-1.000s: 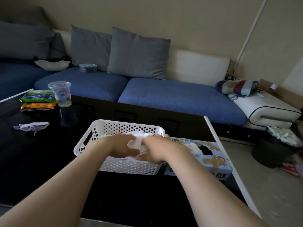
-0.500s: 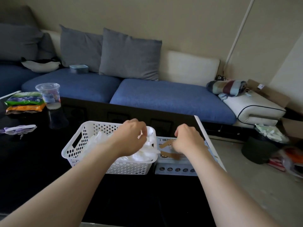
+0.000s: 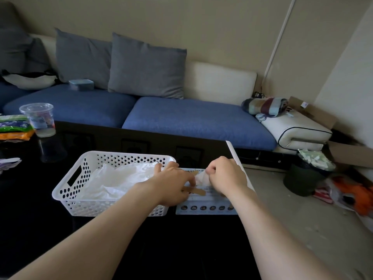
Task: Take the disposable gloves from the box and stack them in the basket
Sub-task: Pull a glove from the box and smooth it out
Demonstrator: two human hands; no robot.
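A clear cup (image 3: 38,120) stands at the dark surface's (image 3: 36,229) left edge. Toward the right edge, a white basket (image 3: 66,196) holds piled gloves (image 3: 121,178). The left hand (image 3: 171,186) reaches across its right rim, fingers straight on the box (image 3: 207,201) just beside it. The right hand (image 3: 227,176), fingers curled, pinches a glove (image 3: 201,177) at the box top.

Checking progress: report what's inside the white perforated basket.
Thin translucent disposable gloves lie piled inside the white perforated plastic basket. They cover its floor; the left hand hides its right end.
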